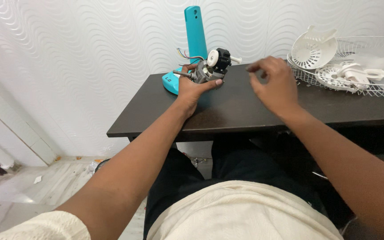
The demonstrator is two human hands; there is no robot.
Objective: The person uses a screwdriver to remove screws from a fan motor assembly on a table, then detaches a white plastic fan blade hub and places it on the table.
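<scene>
The left hand [191, 89] is wrapping its grip closed around a small fan motor [212, 66], holding it just above the dark table [227, 111] at about 11 o'clock. At 1 o'clock, the right hand [274, 84] is hovering with fingers loosely curled, gripping nothing, near the motor's white knob [213, 58].
</scene>
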